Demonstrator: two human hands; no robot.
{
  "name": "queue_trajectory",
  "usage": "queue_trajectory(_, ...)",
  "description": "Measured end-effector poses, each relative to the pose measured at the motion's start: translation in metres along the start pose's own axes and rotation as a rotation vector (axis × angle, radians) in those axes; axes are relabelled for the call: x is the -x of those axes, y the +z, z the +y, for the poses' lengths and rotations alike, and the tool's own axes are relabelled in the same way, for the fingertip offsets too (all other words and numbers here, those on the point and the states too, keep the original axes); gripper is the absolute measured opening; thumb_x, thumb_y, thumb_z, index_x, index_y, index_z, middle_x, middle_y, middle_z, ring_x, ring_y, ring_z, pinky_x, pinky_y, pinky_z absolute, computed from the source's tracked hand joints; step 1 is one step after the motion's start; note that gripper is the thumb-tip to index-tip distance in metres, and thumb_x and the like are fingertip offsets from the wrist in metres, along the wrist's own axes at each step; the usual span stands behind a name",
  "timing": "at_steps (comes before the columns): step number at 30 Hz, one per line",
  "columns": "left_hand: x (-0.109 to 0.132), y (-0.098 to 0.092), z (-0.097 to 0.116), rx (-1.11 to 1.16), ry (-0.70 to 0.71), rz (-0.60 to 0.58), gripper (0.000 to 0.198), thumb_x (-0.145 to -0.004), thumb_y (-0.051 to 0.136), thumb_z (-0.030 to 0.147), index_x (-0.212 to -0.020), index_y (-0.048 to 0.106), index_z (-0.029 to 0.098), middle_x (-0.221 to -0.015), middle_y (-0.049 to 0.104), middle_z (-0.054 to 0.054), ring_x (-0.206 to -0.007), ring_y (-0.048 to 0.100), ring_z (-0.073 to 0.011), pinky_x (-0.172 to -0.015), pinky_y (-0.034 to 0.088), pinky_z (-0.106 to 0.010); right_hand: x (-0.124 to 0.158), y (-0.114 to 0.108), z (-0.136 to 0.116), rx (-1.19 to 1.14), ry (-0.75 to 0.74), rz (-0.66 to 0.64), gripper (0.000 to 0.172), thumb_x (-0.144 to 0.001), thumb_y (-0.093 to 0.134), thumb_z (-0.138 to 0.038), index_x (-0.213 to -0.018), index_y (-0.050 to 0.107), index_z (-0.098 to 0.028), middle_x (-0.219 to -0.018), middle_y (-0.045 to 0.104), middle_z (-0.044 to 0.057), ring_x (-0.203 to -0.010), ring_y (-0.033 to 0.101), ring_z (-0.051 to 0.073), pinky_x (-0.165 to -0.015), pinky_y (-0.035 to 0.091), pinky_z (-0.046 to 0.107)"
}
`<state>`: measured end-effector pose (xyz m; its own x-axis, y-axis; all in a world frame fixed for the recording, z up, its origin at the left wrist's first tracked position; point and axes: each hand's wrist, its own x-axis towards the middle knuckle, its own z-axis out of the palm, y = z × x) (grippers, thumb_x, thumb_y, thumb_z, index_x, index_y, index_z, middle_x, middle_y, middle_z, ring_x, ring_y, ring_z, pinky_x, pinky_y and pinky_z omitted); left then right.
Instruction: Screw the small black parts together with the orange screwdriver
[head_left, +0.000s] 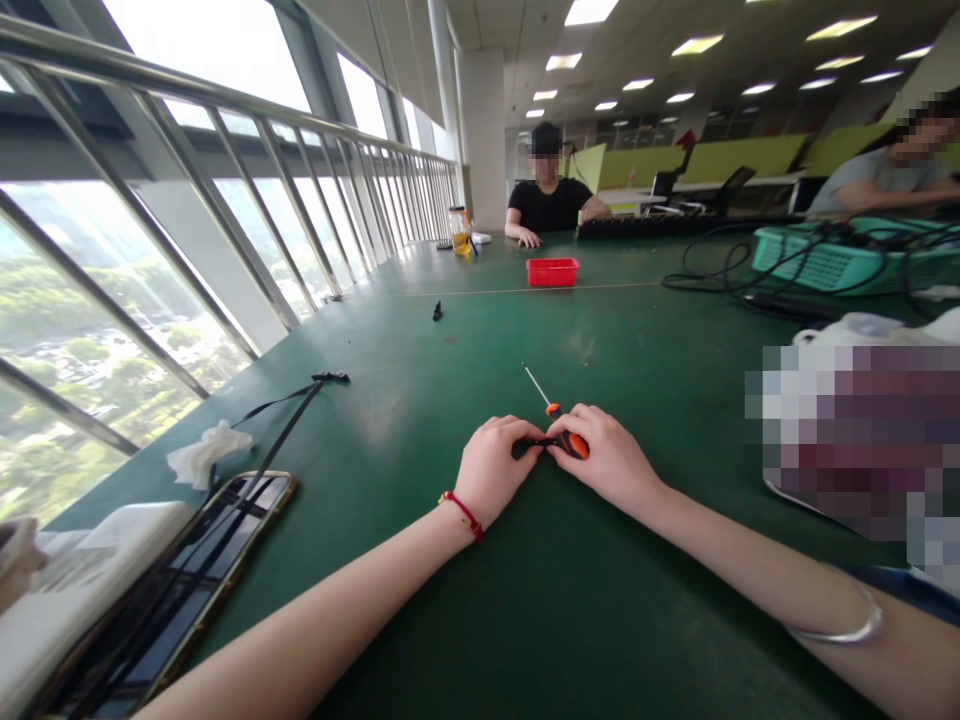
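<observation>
Both my hands meet over the middle of the green table (390,560). My left hand (495,465) is closed on a small black part (529,445), mostly hidden by the fingers; its exact kind I cannot make out. In my right hand (611,455) is a screwdriver (574,444) with an orange and black handle. Its thin metal shaft points forward and to the left, away from the black part. My right fingertips also touch the near end of the black part.
On the left lie a phone (259,500), black straps (292,430) and a crumpled tissue (210,452). Ahead are a small black piece (437,311), a red tray (553,272) and a bottle (460,232). A teal basket (817,258) with cables stands right. Two people sit beyond.
</observation>
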<state>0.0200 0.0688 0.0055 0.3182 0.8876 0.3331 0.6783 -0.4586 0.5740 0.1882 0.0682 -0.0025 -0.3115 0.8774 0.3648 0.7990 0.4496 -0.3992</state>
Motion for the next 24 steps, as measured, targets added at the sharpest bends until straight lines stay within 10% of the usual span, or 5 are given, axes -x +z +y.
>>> queue_trajectory(24, -0.004, 0.0009, -0.0045, 0.216, -0.088, -0.021, 0.011, -0.071, 0.064, 0.014, -0.082, 0.067, 0.016, -0.083, 0.069, -0.002, -0.078, 0.062, -0.0146, -0.074, 0.049, -0.026, 0.0052, -0.001, -0.003, -0.091, 0.02, 0.064, 0.005, -0.079, 0.058, -0.02, -0.081, 0.062, -0.021, -0.088, 0.06, 0.003, -0.085, 0.056, 0.019, -0.074, 0.045, 0.033)
